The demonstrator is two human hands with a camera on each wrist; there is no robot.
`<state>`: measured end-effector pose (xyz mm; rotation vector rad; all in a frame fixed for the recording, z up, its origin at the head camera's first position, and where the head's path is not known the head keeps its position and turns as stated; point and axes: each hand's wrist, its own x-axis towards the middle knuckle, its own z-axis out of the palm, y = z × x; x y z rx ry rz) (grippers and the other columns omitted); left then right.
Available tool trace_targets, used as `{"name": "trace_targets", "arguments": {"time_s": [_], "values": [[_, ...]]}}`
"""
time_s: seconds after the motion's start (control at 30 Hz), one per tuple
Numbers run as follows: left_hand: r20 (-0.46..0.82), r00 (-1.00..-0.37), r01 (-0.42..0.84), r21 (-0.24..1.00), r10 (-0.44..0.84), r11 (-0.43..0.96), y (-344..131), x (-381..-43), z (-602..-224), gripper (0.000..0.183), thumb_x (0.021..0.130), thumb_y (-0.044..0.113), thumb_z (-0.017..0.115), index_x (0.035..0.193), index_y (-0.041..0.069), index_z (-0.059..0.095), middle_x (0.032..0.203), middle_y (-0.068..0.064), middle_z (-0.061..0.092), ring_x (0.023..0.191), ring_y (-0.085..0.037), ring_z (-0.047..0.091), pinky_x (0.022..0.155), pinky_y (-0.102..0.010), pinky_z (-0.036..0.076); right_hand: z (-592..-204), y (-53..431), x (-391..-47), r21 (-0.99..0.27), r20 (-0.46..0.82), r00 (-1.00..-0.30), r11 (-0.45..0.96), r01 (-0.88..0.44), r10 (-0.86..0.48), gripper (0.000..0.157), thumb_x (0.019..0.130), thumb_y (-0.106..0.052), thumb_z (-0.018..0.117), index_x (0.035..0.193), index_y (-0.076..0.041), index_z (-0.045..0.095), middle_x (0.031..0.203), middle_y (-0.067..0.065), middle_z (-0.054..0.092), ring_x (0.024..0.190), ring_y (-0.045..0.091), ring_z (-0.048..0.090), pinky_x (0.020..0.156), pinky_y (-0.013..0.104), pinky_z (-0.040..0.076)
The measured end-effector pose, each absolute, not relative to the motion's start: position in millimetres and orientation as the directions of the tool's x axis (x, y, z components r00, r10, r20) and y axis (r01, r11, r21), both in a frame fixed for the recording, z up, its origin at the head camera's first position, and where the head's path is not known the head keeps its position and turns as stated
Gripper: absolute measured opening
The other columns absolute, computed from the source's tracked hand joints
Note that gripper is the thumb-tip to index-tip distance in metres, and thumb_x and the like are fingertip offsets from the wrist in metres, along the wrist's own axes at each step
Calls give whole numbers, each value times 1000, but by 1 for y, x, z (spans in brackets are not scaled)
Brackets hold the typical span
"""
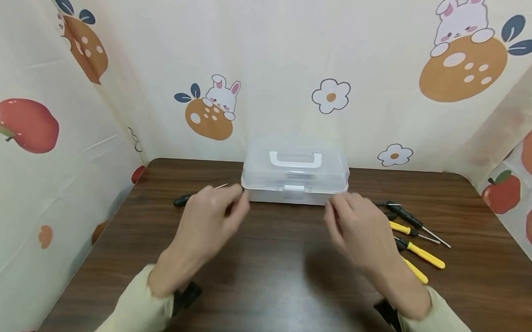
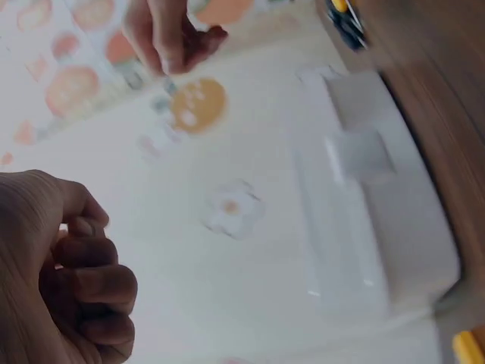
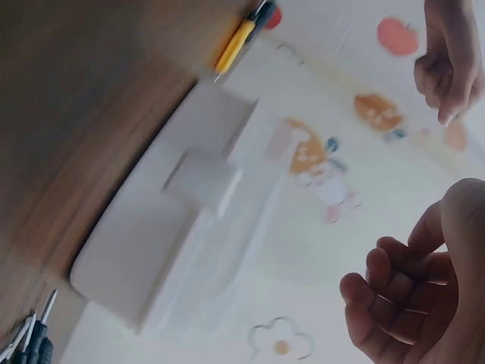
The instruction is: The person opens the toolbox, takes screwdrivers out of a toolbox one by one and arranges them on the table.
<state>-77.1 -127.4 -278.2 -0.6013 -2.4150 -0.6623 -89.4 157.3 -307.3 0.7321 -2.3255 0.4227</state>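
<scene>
A white toolbox with a translucent lid stands at the back of the table, its lid down. A white handle lies on top and a latch covers the middle of the front seam. Near the box's left front corner my left hand hovers, fingers loosely curled and holding nothing. My right hand hovers near the right front corner, also empty, its fingers curled loosely as the right wrist view shows. In both wrist views each hand is apart from the box.
Several screwdrivers lie right of the box, including a black-handled screwdriver and a yellow-handled screwdriver; my right hand hides part of this group. A dark-handled tool lies left of the box, partly behind my left hand. A printed curtain hangs behind the brown table.
</scene>
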Motion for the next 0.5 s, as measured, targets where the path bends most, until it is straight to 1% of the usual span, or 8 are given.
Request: {"name": "trace_targets", "arguments": {"time_s": [0.07, 0.13, 0.17, 0.23, 0.3, 0.37, 0.43, 0.5], "values": [[669, -674, 596, 240, 314, 766, -127, -58, -279, 41, 94, 8, 64, 61, 20, 43, 53, 11, 34, 51, -4, 30, 53, -22, 26, -308, 159, -70, -63, 698, -583, 776, -628, -416, 28, 102, -19, 45, 84, -7, 62, 72, 2, 58, 64, 21, 53, 58, 37, 46], [685, -632, 621, 169, 362, 765, -128, -45, -285, 33, 93, 9, 65, 64, 19, 52, 55, 11, 45, 55, -5, 38, 58, -25, 31, -311, 160, -55, -47, 698, -567, 763, -645, -437, 33, 103, -22, 42, 88, -6, 66, 79, 4, 64, 72, 23, 59, 67, 40, 52], [673, -636, 618, 151, 378, 772, -129, -40, -290, 28, 94, 11, 64, 68, 18, 57, 59, 10, 51, 59, -7, 44, 63, -27, 35, -314, 161, -49, -46, 683, -578, 763, -644, -447, 37, 105, -26, 41, 92, -5, 68, 85, 5, 67, 79, 25, 62, 74, 42, 53], [615, -687, 573, 133, 386, 809, -132, -33, -302, 18, 97, 19, 62, 80, 18, 66, 74, 8, 63, 76, -13, 56, 77, -34, 40, -322, 162, -41, -54, 637, -611, 763, -644, -470, 45, 108, -35, 39, 105, -4, 70, 99, 10, 70, 98, 31, 65, 91, 45, 52], [532, -765, 494, 122, 364, 861, -136, -29, -316, 18, 101, 29, 59, 95, 18, 72, 97, 3, 71, 101, -22, 60, 94, -47, 39, -333, 164, -37, -68, 572, -659, 772, -632, -489, 57, 109, -47, 36, 124, -2, 67, 122, 15, 68, 124, 37, 58, 108, 51, 43], [424, -845, 405, 114, 325, 907, -140, -26, -329, 26, 104, 38, 55, 111, 19, 71, 119, -4, 68, 125, -31, 51, 105, -60, 30, -344, 166, -36, -73, 487, -716, 793, -605, -501, 70, 108, -59, 34, 145, -4, 56, 145, 18, 58, 144, 42, 43, 126, 52, 23], [320, -902, 337, 101, 290, 936, -142, -25, -340, 39, 105, 46, 53, 129, 19, 67, 140, -11, 60, 142, -39, 38, 112, -69, 21, -354, 169, -36, -63, 405, -760, 814, -577, -508, 78, 105, -64, 39, 159, -8, 41, 162, 18, 43, 156, 42, 28, 132, 48, 4], [228, -935, 300, 95, 273, 949, -144, -25, -350, 51, 105, 51, 52, 144, 19, 59, 156, -17, 48, 153, -43, 25, 116, -75, 13, -362, 173, -37, -47, 306, -804, 835, -548, -510, 85, 103, -65, 46, 166, -13, 25, 172, 16, 25, 161, 40, 16, 132, 46, -6]]}}
